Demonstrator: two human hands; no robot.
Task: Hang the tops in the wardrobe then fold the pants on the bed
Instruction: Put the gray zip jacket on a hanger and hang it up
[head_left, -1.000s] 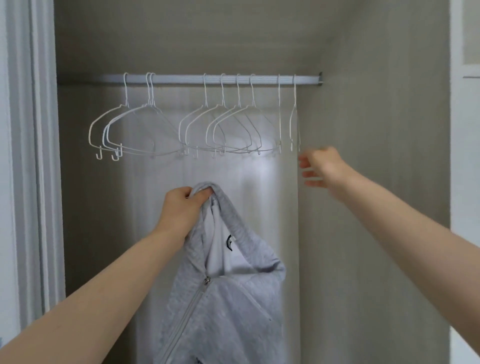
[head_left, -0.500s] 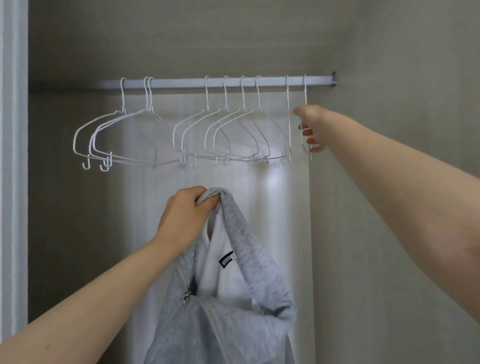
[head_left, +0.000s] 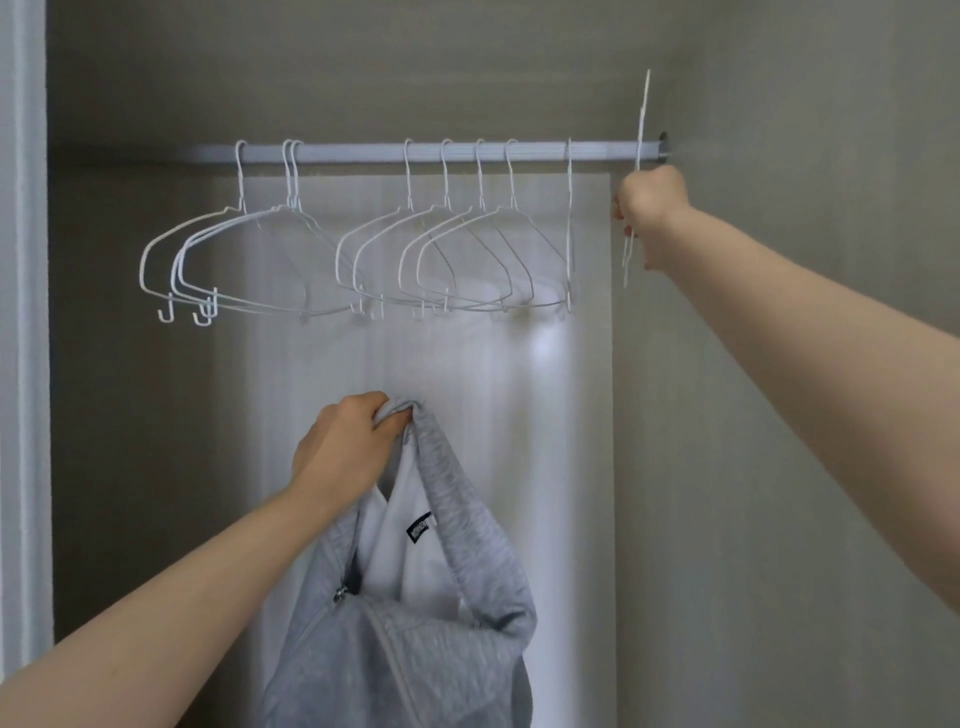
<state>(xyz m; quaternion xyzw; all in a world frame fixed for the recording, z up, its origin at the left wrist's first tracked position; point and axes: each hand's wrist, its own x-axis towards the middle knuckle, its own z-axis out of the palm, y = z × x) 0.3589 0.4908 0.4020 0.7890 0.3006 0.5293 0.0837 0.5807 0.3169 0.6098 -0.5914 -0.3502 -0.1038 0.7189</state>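
Left hand (head_left: 345, 448): grips grey hoodie (head_left: 415, 623) by hood | Right hand (head_left: 650, 218): fist closed round white hanger (head_left: 642, 130), hook above rail (head_left: 415, 154) | 8 hangers (head_left: 363, 249) on rail

Soft dim light; bright centre panel glare, slight blur

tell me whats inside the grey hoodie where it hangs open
Inside the grey hoodie, held up by the left hand, a white lining and a small dark label show. Below the zipper pull the fabric closes, hiding the rest of the inside.
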